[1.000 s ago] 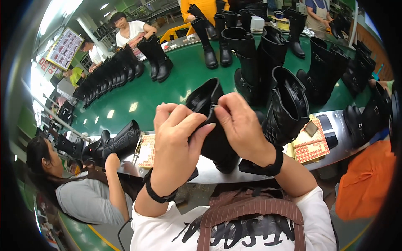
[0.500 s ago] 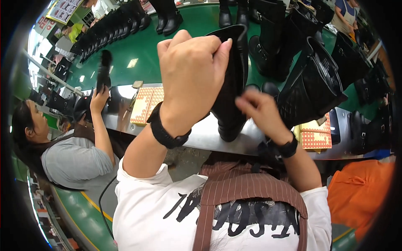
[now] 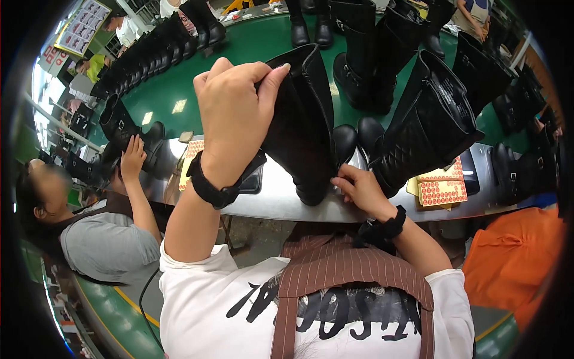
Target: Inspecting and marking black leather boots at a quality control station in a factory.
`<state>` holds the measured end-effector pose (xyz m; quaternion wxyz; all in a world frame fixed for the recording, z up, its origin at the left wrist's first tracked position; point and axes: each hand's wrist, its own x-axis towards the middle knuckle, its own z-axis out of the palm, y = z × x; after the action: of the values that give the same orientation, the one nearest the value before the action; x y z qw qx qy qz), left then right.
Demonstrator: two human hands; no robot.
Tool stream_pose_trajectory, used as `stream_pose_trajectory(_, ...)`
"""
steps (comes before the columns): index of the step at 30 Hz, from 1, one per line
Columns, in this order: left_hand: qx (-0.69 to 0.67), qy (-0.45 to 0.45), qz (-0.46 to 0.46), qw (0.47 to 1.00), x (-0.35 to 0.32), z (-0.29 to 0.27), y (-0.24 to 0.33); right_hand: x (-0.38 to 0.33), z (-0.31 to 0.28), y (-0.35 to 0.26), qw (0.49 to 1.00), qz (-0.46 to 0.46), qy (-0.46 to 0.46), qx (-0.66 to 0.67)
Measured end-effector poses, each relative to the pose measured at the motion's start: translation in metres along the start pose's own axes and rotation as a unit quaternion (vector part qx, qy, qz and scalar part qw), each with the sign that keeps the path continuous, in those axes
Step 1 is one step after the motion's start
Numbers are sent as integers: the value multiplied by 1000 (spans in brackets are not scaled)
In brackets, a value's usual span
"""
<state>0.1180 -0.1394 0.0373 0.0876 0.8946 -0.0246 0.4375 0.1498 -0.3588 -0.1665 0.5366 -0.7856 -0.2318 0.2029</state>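
Note:
A tall black boot (image 3: 302,128) stands upright at the steel edge of the table in front of me. My left hand (image 3: 236,107) is closed on the upper rim of its shaft, thumb and forefinger pinched there. Low down, at the boot's right side near the ankle, my right hand (image 3: 362,190) has its fingertips pinched together against the leather. Whatever is between those fingertips is too small to make out. Just to the right, a matching boot (image 3: 418,128) with a quilted panel leans with its open top toward me.
Sheets of orange-and-white round stickers (image 3: 441,185) lie right of the boots, with another stack (image 3: 192,161) at left. A co-worker (image 3: 107,230) at left handles a buckled boot (image 3: 122,128). More boots (image 3: 365,60) stand on the green tabletop (image 3: 227,51). Orange cloth (image 3: 514,263) is at right.
The boot and my left hand have shifted left. My right hand has moved down to the boot's ankle, no longer blurred. The co-worker's raised boot has come down to the table.

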Motion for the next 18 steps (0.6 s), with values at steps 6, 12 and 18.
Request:
stream_pose_trajectory(6, -22, -37, 111, 993, 6, -24, 4, -3, 0, -14, 998, -5, 13, -57)
stream_pose_trajectory(12, -97, -233, 156, 955, -16, -77, 41, 3, -19, -81, 958, -230, 165, 47)
stream_pose_trajectory(18, -217, -351, 221, 883, -37, -116, 26, 47, -23, -81, 983, -140, 89, 81)
